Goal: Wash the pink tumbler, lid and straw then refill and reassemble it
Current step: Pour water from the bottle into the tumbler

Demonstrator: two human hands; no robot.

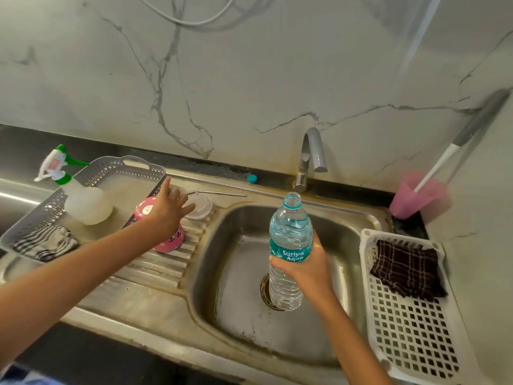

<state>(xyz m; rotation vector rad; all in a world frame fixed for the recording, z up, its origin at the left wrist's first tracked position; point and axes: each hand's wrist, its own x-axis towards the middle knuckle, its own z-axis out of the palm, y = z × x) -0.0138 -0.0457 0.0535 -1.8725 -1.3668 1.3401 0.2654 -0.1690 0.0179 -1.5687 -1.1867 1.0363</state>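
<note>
Two hands were busy w/ the refill step. The right hand [306,266] gripped the open water bottle [290,245] over the sink [361,218]. The left hand [166,211] was open, fingers spread over the upside-down pink tumbler [172,241], not gripping yet. Next, prob.: grab it, flip it up. Past its fingertips lay the clear lid [201,208] & metal straw [219,193]. Most of the tumbler hid under the hand.

pink tumbler [169,240] on steel drainboard [155,270]
</note>
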